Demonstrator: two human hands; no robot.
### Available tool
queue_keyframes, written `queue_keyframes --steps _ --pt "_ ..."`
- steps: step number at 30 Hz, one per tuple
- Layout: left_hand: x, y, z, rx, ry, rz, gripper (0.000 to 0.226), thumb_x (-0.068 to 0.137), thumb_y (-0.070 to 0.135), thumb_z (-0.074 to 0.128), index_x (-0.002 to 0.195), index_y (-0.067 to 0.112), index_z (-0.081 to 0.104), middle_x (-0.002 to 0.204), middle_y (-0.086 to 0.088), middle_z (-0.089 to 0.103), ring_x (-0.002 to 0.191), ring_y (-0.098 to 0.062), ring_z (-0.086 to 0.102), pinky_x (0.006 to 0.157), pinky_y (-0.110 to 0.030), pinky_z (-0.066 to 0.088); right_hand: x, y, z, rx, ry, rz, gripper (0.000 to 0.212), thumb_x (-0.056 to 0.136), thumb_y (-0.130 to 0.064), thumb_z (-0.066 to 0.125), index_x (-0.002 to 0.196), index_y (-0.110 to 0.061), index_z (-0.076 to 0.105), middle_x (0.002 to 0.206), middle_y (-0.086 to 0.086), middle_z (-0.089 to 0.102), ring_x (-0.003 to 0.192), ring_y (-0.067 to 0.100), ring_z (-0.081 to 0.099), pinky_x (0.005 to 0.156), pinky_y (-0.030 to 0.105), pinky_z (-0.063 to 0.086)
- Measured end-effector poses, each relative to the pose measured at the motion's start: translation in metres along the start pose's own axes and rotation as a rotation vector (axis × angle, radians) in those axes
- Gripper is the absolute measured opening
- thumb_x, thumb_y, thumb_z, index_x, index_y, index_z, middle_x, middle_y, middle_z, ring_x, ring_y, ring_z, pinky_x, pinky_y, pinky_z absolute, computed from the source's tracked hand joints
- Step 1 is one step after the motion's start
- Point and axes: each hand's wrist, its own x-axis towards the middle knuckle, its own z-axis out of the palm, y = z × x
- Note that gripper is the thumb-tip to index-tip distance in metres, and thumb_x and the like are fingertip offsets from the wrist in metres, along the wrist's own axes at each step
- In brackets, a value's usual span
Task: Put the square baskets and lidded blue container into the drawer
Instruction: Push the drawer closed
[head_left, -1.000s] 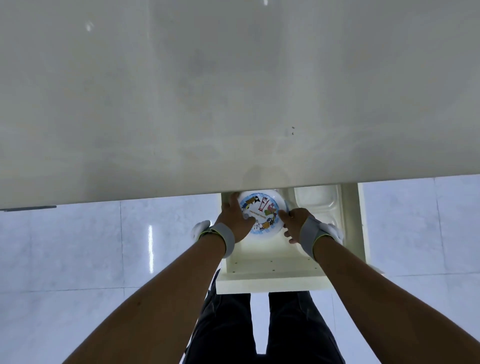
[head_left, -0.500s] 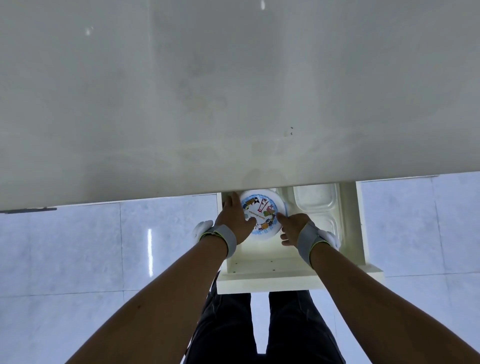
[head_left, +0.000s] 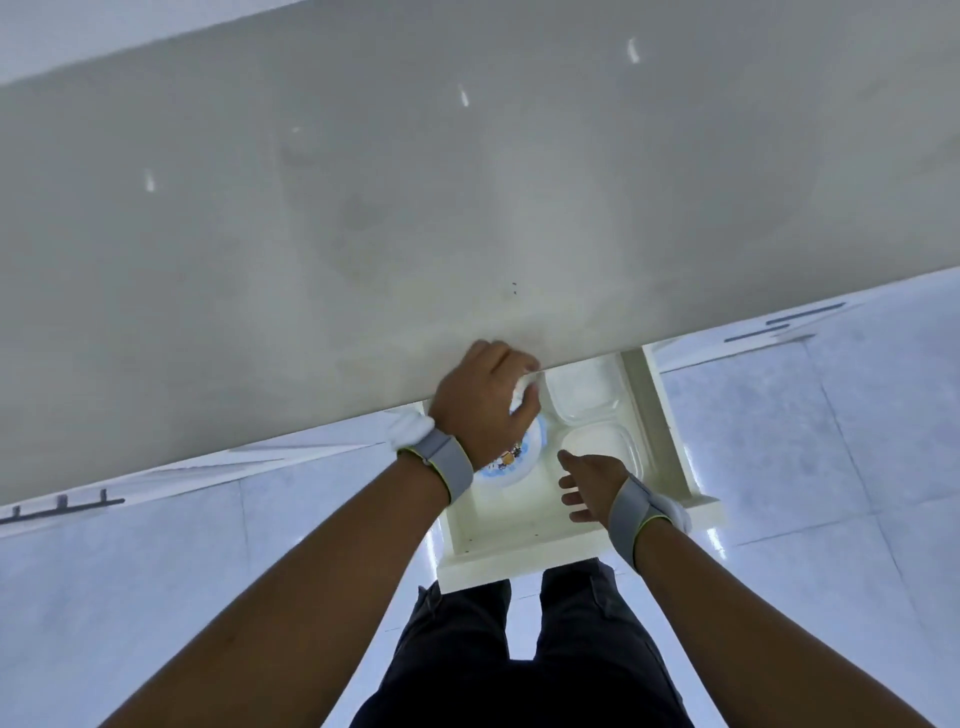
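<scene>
The left hand hangs over the far part of the blue container, fingers curled down at the edge of the counter; whether it grips the lid or only covers it cannot be told from here. The right hand hovers just to the right of the container, fingers spread and loose, holding nothing. Both wrists wear grey straps.

The container lies flat in the left part of the open drawer, its round lid facing up. Being round, it has no long axis to speak of. The lid is white with a light blue ring and a small colourful cartoon print, of which only the near arc shows past the left hand.

To its right, two pale square baskets sit in a row running from near to far: the near basket beside the right hand's fingertips, the far basket partly tucked under the counter. The wide grey counter overhangs the far end of the drawer and hides what lies there. Below are dark trousers and a glossy tiled floor.
</scene>
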Motion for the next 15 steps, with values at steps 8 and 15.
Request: queue_keyframes --steps 8,15 --pt "0.054 -0.036 0.018 0.275 -0.274 -0.191 0.083 0.091 0.066 0.042 0.155 0.016 0.022 0.165 -0.017 0.014 0.152 -0.034 0.007 0.121 -0.056 0.008 -0.016 0.06 -0.034 0.172 0.106 -0.029 0.026 0.094 -0.035 0.064 0.09 -0.009 0.063 0.081 0.01 0.064 0.067 0.025 0.057 0.057 0.033 0.052" --pt "0.053 -0.056 0.039 0.378 -0.346 -0.192 0.098 0.082 0.084 0.019 0.156 0.023 -0.002 0.167 -0.012 -0.007 0.153 -0.031 -0.01 0.12 -0.058 -0.006 -0.012 0.092 -0.046 0.265 0.205 0.167 0.04 0.093 -0.034 0.063 0.077 0.003 0.063 0.073 0.019 0.065 0.067 0.033 0.06 0.069 0.043 0.055"
